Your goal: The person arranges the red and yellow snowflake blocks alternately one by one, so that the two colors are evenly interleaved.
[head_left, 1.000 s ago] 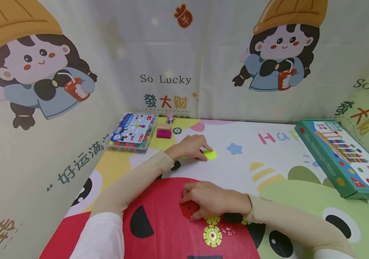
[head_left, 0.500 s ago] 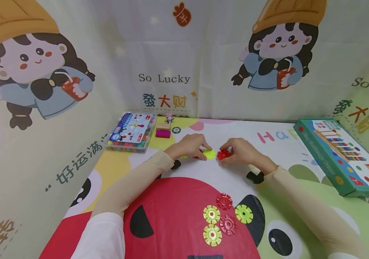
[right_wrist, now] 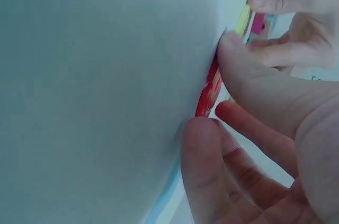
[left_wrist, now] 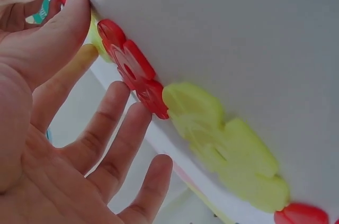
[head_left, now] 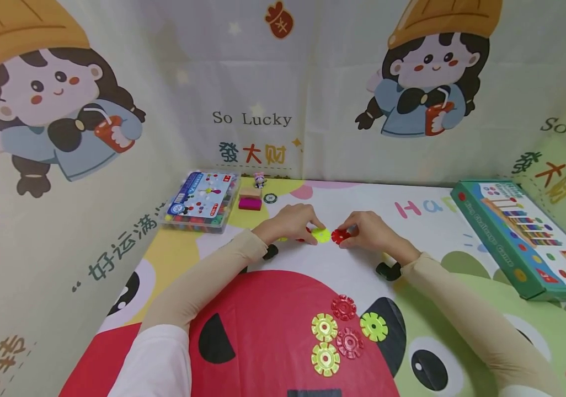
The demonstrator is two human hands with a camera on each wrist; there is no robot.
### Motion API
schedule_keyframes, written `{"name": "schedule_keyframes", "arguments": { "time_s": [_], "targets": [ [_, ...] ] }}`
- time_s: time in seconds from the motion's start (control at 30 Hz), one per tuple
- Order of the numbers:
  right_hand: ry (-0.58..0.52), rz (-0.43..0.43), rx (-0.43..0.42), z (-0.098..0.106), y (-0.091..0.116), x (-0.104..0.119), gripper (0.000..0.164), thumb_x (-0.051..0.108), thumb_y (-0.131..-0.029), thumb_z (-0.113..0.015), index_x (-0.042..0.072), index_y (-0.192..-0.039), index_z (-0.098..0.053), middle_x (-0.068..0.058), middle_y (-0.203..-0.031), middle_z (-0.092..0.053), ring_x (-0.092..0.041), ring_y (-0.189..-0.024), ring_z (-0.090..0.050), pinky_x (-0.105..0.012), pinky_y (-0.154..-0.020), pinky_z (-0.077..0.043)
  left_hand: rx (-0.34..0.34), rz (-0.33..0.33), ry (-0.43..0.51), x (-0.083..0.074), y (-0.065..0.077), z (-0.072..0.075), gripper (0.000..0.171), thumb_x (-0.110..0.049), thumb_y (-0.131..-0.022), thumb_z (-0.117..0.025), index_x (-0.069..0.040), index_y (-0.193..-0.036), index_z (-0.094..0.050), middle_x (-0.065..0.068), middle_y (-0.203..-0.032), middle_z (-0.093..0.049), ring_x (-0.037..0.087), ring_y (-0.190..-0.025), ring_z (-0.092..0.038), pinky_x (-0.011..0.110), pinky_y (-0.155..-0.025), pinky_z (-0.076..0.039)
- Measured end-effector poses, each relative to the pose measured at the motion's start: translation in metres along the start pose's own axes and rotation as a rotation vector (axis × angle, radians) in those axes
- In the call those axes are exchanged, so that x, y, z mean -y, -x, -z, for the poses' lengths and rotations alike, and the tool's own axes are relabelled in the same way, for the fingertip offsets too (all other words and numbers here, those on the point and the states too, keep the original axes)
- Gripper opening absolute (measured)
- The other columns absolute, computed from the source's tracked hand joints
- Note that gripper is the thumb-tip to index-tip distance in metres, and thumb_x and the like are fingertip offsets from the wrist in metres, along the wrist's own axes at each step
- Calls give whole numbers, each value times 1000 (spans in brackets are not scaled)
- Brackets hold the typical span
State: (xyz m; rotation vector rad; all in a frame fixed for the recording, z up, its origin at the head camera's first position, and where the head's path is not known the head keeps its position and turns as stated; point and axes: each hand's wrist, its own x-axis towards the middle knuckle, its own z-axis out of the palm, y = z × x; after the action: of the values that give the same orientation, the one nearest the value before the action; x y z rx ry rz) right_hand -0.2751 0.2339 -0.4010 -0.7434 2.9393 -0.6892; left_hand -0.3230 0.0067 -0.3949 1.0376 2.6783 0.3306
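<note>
My left hand (head_left: 290, 222) pinches the yellow notched plastic disc (head_left: 321, 236) at the right end of a row, thumb and index finger at its edges. In the left wrist view a red disc (left_wrist: 130, 65), a larger-looking yellow disc (left_wrist: 222, 144) and part of another red disc (left_wrist: 302, 214) run on from it, edge to edge. Just right of the row, my right hand (head_left: 373, 236) holds a red notched disc (head_left: 340, 237) between thumb and fingers. A narrow gap separates it from the yellow one. The left hand partly covers the row in the head view.
Several loose discs lie nearer me, among them a yellow-green disc (head_left: 374, 327) and a red disc (head_left: 350, 343). At back left stand a clear parts case (head_left: 203, 201), a magenta block (head_left: 250, 204) and a small figurine (head_left: 260, 180). A green game box (head_left: 531, 240) lies at right.
From the loose discs near me, my right hand has carried a red disc forward to the row's right end, then shifted it slightly left. My left hand has stayed on the yellow disc.
</note>
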Motion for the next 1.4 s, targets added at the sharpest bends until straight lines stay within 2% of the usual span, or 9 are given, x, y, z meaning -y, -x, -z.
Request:
{"name": "schedule_keyframes", "arguments": {
  "time_s": [0.17,0.27,0.4,0.47,0.53,0.73,1.03,1.27,1.4],
  "targets": [
    [29,-18,-20,-3,10,15,49,32,-69,-84,11,-111,-71,-6,-95,-66,-18,-78,-56,-24,-63,-47,-9,-4,-60,-4,2,2,50,-44,-74,-78,-35,-121,-64,-9,-113,-62,8,-97,-51,30,-72,-43],
    [59,42,-22,-9,27,35,49,37,-68,-84,15,-109,-71,-1,-94,-65,-12,-74,-54,-22,-61,-46,-30,-27,-95,-11,0,3,53,-46,-74,-77,-35,-124,-63,-7,-114,-60,8,-101,-52,30,-75,-43],
    [60,246,149,-19,60,71,52,51,-69,-79,26,-112,-69,9,-97,-63,-2,-77,-53,-18,-64,-46,-40,-71,-104,-20,-8,2,53,-49,-77,-72,-36,-127,-59,-7,-116,-56,8,-106,-50,31,-83,-44],
    [62,336,259,-23,78,86,52,58,-71,-74,32,-115,-67,12,-99,-60,2,-83,-51,-17,-66,-45,-13,-81,-102,-25,-12,-1,54,-51,-79,-69,-36,-130,-56,-7,-119,-54,8,-109,-48,32,-88,-43],
    [84,391,309,-25,91,96,49,60,-72,-71,36,-115,-67,13,-99,-57,3,-87,-48,-16,-66,-45,9,-84,-121,-28,-16,-4,54,-52,-81,-67,-37,-132,-54,-8,-119,-53,9,-109,-47,34,-90,-42],
    [95,355,271,-27,105,104,33,45,-75,-76,35,-106,-71,15,-96,-56,3,-89,-46,-18,-71,-47,-14,-102,-201,-35,-21,-9,46,-51,-85,-63,-38,-129,-57,-6,-113,-54,10,-102,-47,32,-83,-42],
    [159,286,232,-38,107,118,46,60,-71,-72,28,-104,-70,12,-100,-59,1,-90,-50,-20,-66,-49,-27,-85,-211,-39,-22,-11,43,-48,-85,-64,-37,-126,-60,-5,-110,-54,9,-99,-46,29,-77,-42],
    [95,291,312,-38,98,121,49,49,-71,-77,30,-115,-65,12,-108,-57,0,-99,-49,-21,-75,-51,-29,-80,-208,-40,-21,-11,43,-47,-85,-64,-37,-126,-60,-5,-110,-54,9,-99,-46,29,-77,-42],
    [84,304,330,-39,94,121,42,50,-71,-77,31,-106,-66,13,-105,-55,2,-97,-46,-19,-75,-49,-29,-76,-205,-41,-21,-12,43,-47,-84,-65,-37,-126,-60,-5,-110,-54,9,-99,-47,29,-78,-42]
  ]
}}
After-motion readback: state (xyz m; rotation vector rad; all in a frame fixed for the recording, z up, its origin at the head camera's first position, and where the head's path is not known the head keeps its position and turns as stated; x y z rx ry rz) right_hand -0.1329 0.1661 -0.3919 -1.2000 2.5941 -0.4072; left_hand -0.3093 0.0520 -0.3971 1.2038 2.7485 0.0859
